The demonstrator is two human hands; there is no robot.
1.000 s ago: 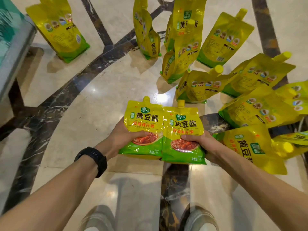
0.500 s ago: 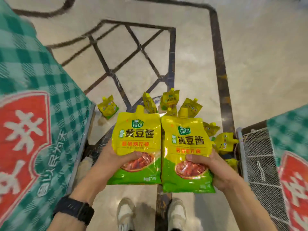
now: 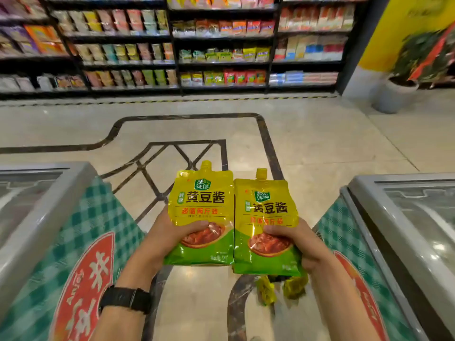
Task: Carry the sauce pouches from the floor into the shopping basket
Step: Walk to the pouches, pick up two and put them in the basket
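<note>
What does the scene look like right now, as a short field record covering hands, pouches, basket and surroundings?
left hand: grips left pouch, spout up
right hand: grips right pouch, spout up
held pouches: side by side, edges meeting
floor pouches: at least two, blurred, below right pouch
shopping basket: not in view
sides: left freezer, right freezer
ahead: shelves

The floor (image 3: 320,143) is polished beige stone with dark inlaid bands that form a lattice at its middle. Two blurred yellow-green sauce pouches (image 3: 266,290) lie close to its near edge. A left freezer (image 3: 49,193) and a right freezer (image 3: 394,193) stand along its sides. Stocked shelving (image 3: 221,65) lines the far edge, and a potted plant (image 3: 394,97) stands in the far right corner.
</note>
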